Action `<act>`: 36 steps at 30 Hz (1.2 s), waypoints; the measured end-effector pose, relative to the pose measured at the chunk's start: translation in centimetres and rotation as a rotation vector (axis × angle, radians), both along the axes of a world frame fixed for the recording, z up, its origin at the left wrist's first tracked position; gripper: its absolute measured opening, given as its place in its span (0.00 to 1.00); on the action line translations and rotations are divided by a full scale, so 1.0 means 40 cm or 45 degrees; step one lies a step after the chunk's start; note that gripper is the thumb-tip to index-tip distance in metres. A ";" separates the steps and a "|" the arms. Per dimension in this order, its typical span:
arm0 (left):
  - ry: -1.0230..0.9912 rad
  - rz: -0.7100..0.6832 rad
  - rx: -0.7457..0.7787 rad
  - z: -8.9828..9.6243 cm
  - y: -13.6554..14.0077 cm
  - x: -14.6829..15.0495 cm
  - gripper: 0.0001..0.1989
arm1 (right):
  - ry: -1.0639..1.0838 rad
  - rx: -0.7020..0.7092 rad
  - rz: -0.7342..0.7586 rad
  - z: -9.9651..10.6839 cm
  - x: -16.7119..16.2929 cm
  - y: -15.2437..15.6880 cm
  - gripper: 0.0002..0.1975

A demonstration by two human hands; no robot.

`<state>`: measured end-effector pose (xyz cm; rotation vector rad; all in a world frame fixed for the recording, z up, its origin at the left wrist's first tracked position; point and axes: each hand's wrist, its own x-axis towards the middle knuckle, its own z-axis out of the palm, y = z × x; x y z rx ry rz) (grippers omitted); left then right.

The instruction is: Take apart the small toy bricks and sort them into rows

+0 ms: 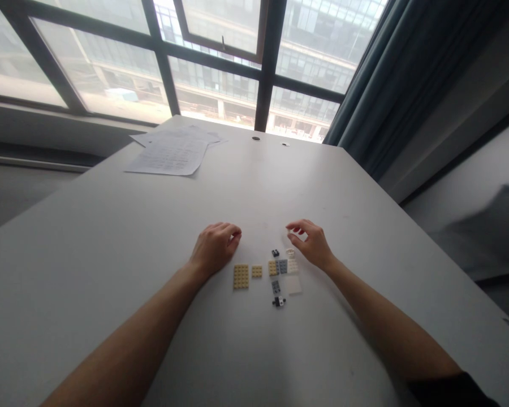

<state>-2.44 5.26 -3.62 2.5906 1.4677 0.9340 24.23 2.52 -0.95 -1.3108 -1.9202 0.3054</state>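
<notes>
My left hand (216,244) rests on the white table (263,192) with its fingers curled in and the thumb close to them; nothing shows in it. Across from it, my right hand (311,240) is loosely curved, thumb and fingers apart, with no object visible between them. Between my forearms lie a large tan building-brick plate (241,277), a small tan plate (257,271) and another tan plate (272,268). Beside that one are a grey plate (283,266) and a white studded plate (293,265). Just below my right fingers lies a small white curved piece (290,254), near a black piece (275,253).
Nearer me lie a dark grey piece (276,287), a flat white tile (294,285) and a black-and-white piece with side pegs (279,302). Printed papers (169,155) cover the far left corner. Behind the table are a window (216,85) and a dark curtain (377,102).
</notes>
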 end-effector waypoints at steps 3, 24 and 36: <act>0.009 0.007 0.001 0.001 -0.001 0.000 0.09 | 0.048 -0.052 -0.002 -0.004 0.013 -0.026 0.08; 0.022 -0.026 0.004 0.003 0.000 -0.001 0.08 | -0.279 -0.212 -0.127 -0.047 0.082 -0.049 0.08; 0.023 -0.015 0.008 -0.004 0.001 -0.002 0.10 | -0.203 -0.268 -0.036 -0.050 0.114 -0.058 0.07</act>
